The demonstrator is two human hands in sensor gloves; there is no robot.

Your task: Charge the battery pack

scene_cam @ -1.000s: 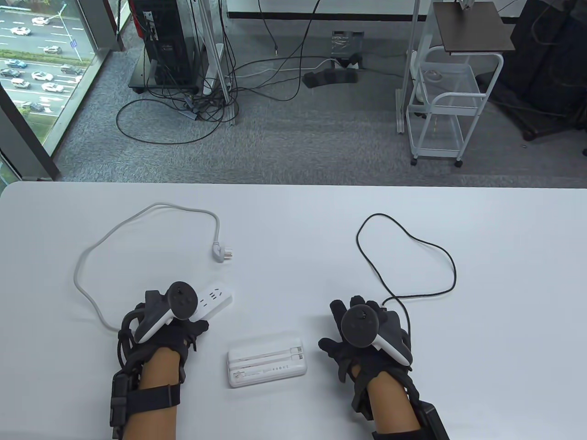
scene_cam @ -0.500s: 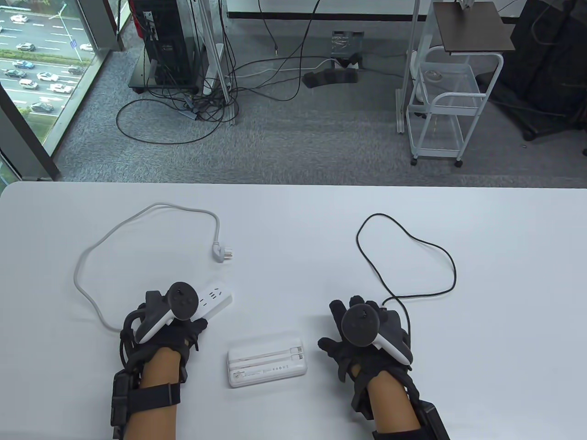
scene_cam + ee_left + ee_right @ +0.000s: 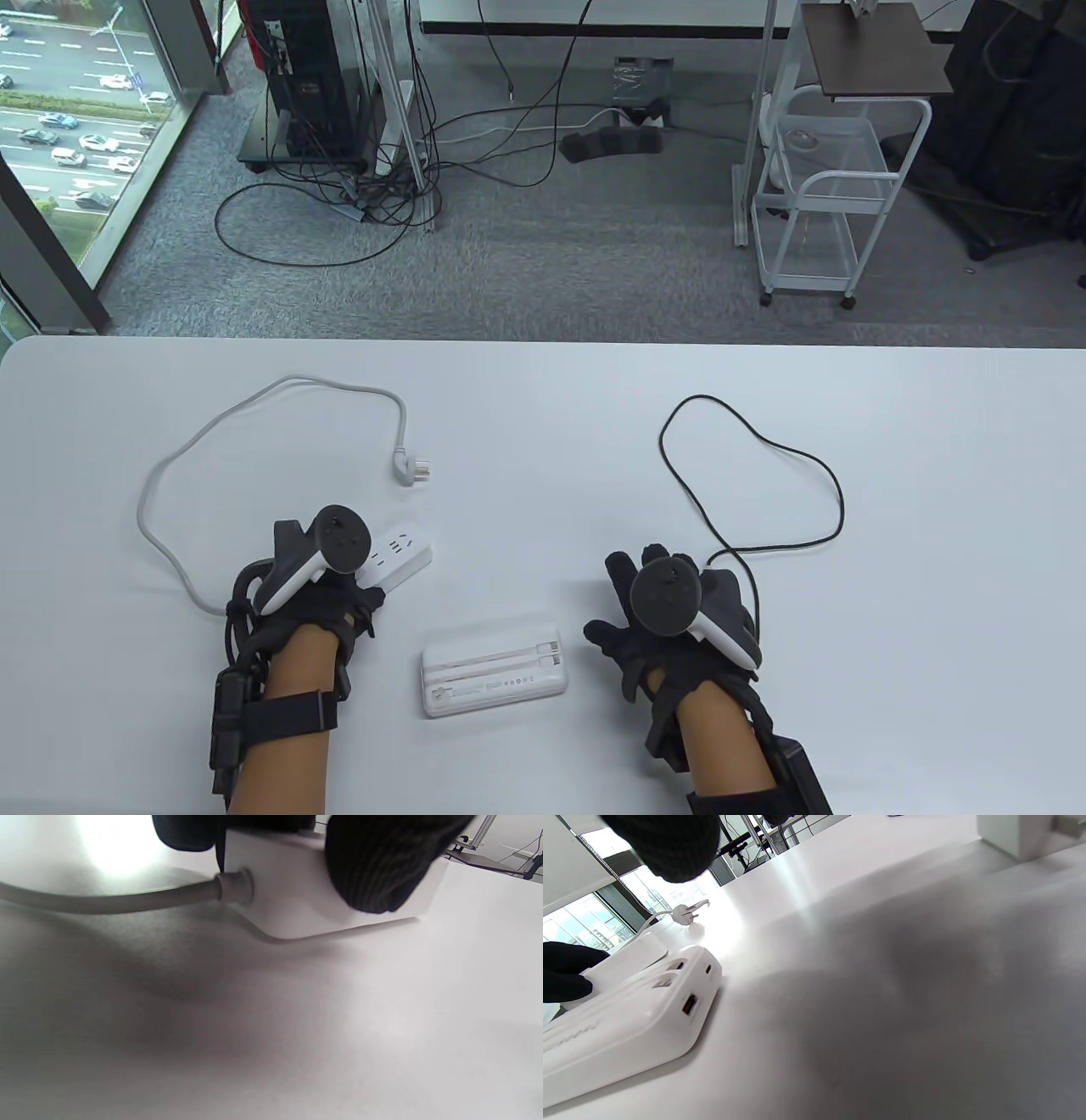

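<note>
Worktop (image 3: 543, 407) under your hands is lying white and matte, catching a bright glare patch in both wrist views. Your left hand (image 3: 318, 594) is gripping the white power strip (image 3: 399, 552), fingers (image 3: 377, 866) wrapped over its end where the grey cord (image 3: 170, 458) enters; that cord is looping away to its loose plug (image 3: 413, 469), lying flat on the surface. The battery pack (image 3: 494, 666) is resting flat between your hands, near the front edge, touching neither. Your right hand (image 3: 679, 620) is sitting palm-down with fingers spread over the near end of the black cable (image 3: 764, 441); you cannot tell whether its grip is pinching anything underneath. In the right wrist view a white block (image 3: 1018, 832) is showing at the top right corner.

Beyond the far edge, grey carpet (image 3: 551, 255) is running back to a tangle of floor cables (image 3: 382, 178), a black computer tower (image 3: 301, 76), and a white wire cart (image 3: 823, 195). A window (image 3: 68, 110) at left is showing a road with traffic.
</note>
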